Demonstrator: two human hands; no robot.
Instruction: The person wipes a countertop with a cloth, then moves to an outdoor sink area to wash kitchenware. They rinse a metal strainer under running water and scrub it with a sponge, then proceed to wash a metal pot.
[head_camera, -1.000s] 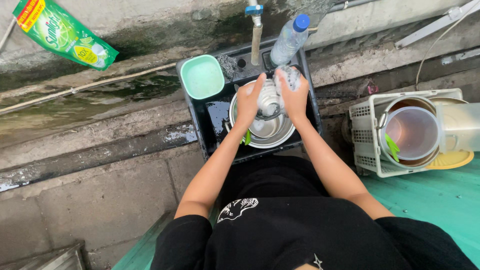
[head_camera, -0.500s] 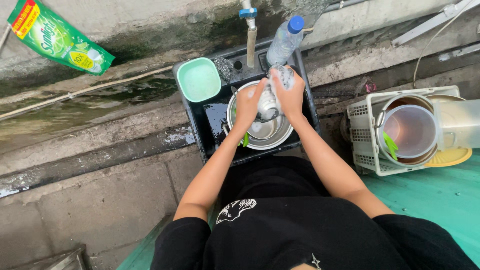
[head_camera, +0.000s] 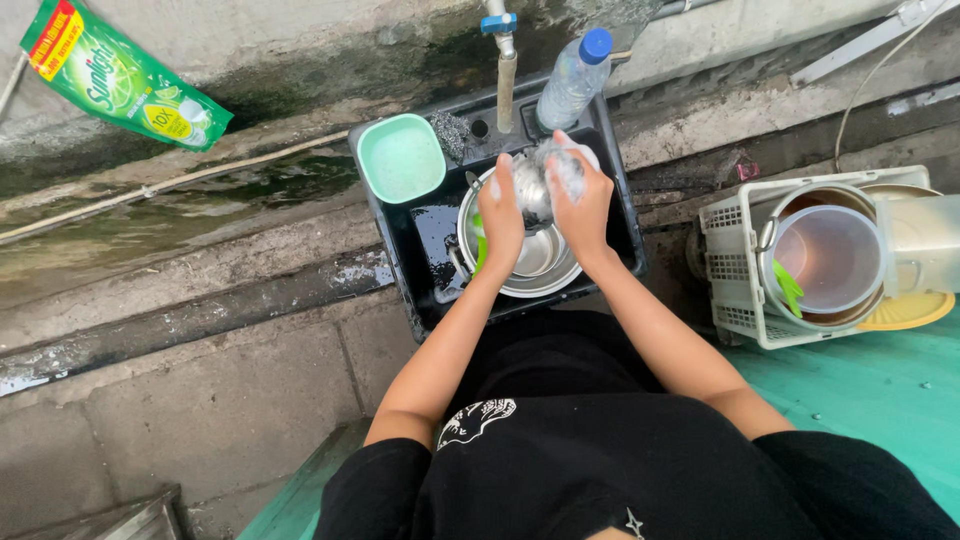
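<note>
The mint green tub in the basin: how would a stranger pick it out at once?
Find the black basin under the tap. In its far left corner, left of the steel bowl beneath the two hands, sits the mint green tub. It is the only square, pale green plastic container there; its neighbours are round metal or a clear bottle.

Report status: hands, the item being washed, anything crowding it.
Left hand and right hand both clasp a shiny item over the steel bowl. Tap spout and plastic bottle close behind.
</note>
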